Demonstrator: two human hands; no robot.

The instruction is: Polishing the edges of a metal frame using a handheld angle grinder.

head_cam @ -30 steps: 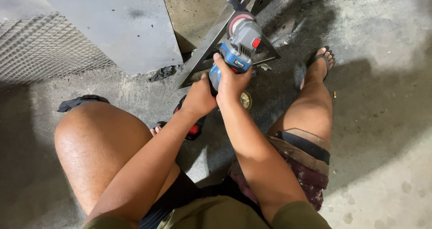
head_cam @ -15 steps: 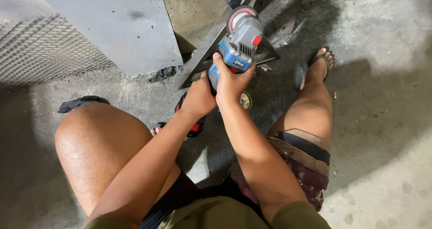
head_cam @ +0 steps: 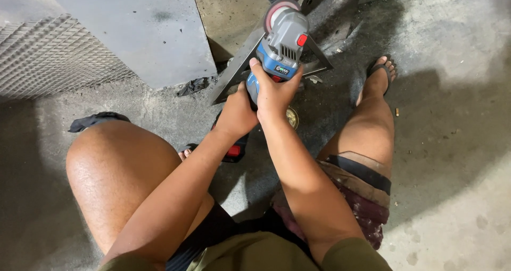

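A blue and grey cordless angle grinder (head_cam: pixel 282 43) with a red switch points away from me, its disc at the top over a grey angled metal piece (head_cam: pixel 242 71) on the concrete floor. My right hand (head_cam: pixel 274 90) wraps around the grinder's blue body from the near side. My left hand (head_cam: pixel 237 111) grips the tool's lower handle beside it, close to the red and black battery end (head_cam: pixel 234 151). Both forearms meet at the tool between my bare knees.
A grey metal sheet (head_cam: pixel 133 31) and a mesh panel (head_cam: pixel 48 58) lie at the upper left. My right foot in a sandal (head_cam: pixel 379 74) rests beside the metal piece. A small round disc (head_cam: pixel 292 117) lies on the floor near my hands.
The grinder and both hands have shifted slightly upward in view, further along the metal piece. The grip is unchanged.
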